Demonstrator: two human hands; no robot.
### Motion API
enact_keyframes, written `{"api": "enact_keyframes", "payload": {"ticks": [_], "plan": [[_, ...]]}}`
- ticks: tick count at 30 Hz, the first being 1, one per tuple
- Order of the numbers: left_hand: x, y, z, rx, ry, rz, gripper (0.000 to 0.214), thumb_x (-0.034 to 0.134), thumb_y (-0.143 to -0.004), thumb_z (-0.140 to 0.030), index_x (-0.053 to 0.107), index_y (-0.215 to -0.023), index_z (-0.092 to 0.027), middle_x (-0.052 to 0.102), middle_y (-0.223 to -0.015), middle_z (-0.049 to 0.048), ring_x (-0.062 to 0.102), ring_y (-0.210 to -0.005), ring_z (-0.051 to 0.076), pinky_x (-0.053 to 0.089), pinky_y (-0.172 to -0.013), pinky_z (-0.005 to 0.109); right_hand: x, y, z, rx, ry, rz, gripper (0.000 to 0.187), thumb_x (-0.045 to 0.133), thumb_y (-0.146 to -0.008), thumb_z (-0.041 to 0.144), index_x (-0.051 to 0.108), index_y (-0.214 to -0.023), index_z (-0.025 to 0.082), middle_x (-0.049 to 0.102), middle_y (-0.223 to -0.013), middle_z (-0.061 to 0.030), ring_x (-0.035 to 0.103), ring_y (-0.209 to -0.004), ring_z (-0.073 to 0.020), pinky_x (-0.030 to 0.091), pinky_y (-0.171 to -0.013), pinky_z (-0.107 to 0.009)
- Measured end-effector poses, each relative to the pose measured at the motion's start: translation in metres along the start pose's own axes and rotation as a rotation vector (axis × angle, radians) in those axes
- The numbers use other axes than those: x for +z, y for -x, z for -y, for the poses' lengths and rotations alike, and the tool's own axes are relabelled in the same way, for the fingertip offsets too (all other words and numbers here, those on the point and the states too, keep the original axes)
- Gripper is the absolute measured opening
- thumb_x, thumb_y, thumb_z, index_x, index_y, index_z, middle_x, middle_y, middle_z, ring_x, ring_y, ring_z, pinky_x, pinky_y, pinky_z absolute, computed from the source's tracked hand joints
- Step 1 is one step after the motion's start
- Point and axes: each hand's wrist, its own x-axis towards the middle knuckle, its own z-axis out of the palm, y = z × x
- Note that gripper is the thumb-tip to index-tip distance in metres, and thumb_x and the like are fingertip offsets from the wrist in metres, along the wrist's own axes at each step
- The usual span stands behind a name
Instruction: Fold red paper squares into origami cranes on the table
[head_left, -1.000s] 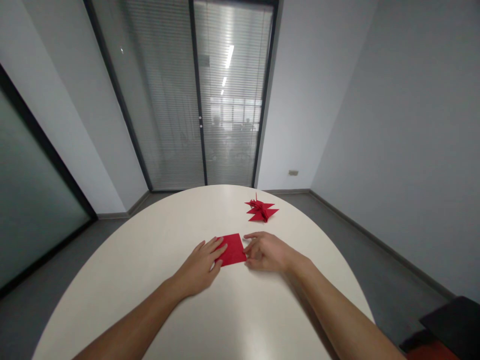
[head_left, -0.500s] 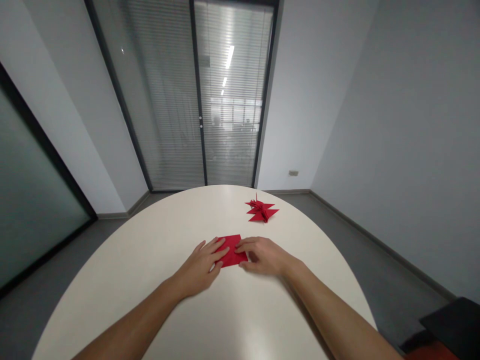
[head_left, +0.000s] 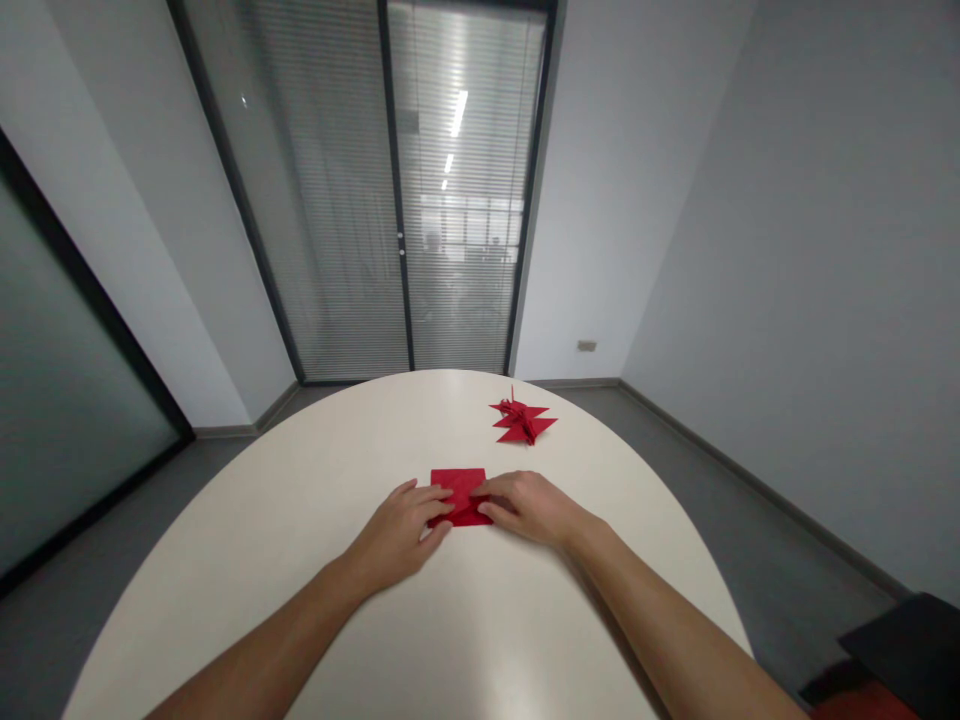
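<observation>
A red sheet of folded paper [head_left: 459, 482] lies flat on the white round table [head_left: 360, 440] between my hands. My left hand [head_left: 405, 525] rests on its left side, palm down, with the fingers spread over the paper. On the right edge, my right hand [head_left: 529, 507] has its thumb and fingers drawn together around the paper's margin, and the fingertips cover part of it. Beyond the right hand sits a small cluster of red folded-paper cranes [head_left: 523, 422] with pointed wings.
Past the table's far edge stands a glass partition with blinds [head_left: 465, 200]. Grey walls close in on both sides, with a socket plate [head_left: 586, 346] low on the wall. A dark chair [head_left: 907, 640] is partly visible at the lower right.
The red paper has turned slightly, so its edges now run more level. My left fingers have slid a little toward the left; my right thumb has shifted slightly up.
</observation>
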Motion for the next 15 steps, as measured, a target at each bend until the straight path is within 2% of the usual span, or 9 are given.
{"api": "enact_keyframes", "payload": {"ticks": [8, 11, 15], "plan": [[-0.002, -0.004, -0.004, -0.043, 0.028, -0.050, 0.024, 0.050, -0.095, -0.022, 0.073, -0.100, -0.026, 0.073, -0.121, 0.0025, 0.067, -0.111, 0.022, 0.044, -0.108, 0.043, 0.012, -0.002, -0.009, 0.097, 0.006, -0.090, 0.037, 0.046, -0.099, 0.032, 0.061, -0.131, 0.022, 0.072, -0.119, -0.0086, 0.067, -0.105, -0.0242, 0.047, -0.092, -0.034], [0.000, -0.004, -0.004, -0.061, 0.038, -0.070, 0.024, 0.051, -0.093, -0.020, 0.072, -0.102, -0.026, 0.074, -0.118, 0.0024, 0.067, -0.108, 0.022, 0.049, -0.101, 0.039, 0.017, -0.004, -0.010, 0.129, -0.001, -0.132, 0.038, 0.047, -0.098, 0.030, 0.059, -0.133, 0.022, 0.071, -0.119, -0.0089, 0.066, -0.105, -0.0244, 0.047, -0.092, -0.034], [0.003, -0.004, -0.002, -0.109, 0.055, -0.087, 0.029, 0.053, -0.092, -0.020, 0.068, -0.118, -0.024, 0.073, -0.118, 0.0040, 0.068, -0.105, 0.023, 0.052, -0.096, 0.038, 0.022, -0.006, -0.009, 0.171, -0.050, -0.178, 0.037, 0.050, -0.096, 0.025, 0.057, -0.133, 0.023, 0.071, -0.114, -0.0086, 0.066, -0.101, -0.0228, 0.047, -0.089, -0.032]]}}
